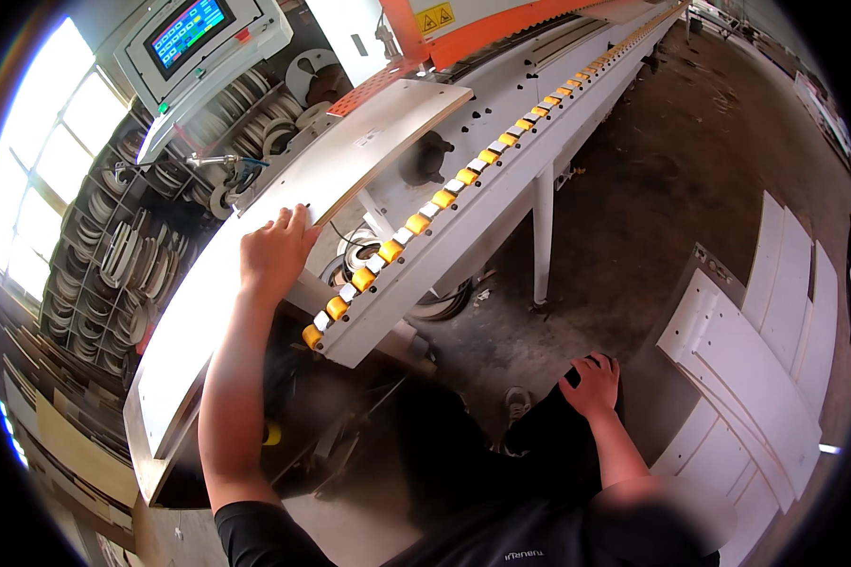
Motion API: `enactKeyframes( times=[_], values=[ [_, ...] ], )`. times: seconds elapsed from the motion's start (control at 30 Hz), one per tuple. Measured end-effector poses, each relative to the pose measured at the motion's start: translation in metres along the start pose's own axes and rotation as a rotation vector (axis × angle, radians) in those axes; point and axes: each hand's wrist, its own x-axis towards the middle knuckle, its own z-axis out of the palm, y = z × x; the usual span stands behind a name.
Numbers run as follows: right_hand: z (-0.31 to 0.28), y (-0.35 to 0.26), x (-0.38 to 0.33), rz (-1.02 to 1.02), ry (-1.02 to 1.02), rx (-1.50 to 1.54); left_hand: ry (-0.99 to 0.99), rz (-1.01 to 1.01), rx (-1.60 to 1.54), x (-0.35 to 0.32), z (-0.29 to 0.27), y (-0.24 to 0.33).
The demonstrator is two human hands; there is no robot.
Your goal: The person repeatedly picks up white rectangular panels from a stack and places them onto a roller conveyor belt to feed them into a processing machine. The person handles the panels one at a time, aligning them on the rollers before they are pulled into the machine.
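Note:
A long white board [388,118], with small holes and a little label, lies on the machine's infeed side and runs from lower left up toward the orange housing. My left hand [279,248] rests on the board near its right edge, fingers stretched over the top, not wrapped around it. Over my dark-trousered knee lies my right hand [594,383], fingers apart and holding nothing. Beside the board runs a rail of yellow and white rollers [442,198].
A control panel with a lit screen [189,38] stands above the board. Racks of edge-banding rolls [128,255] fill the left side. White panels [742,364] are stacked at the right. A metal leg [543,236] supports the roller rail.

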Motion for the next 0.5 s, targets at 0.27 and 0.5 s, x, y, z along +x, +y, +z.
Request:
enactKeyframes(
  times=[0.27,0.5],
  values=[
    [-0.002,0.004,-0.003,0.004,-0.064,-0.015,-0.135,-0.008,-0.041,0.061,-0.009,0.033],
    [-0.006,0.018,-0.006,0.017,-0.017,0.028,-0.128,0.013,-0.066,0.114,0.008,0.057]
  ],
)
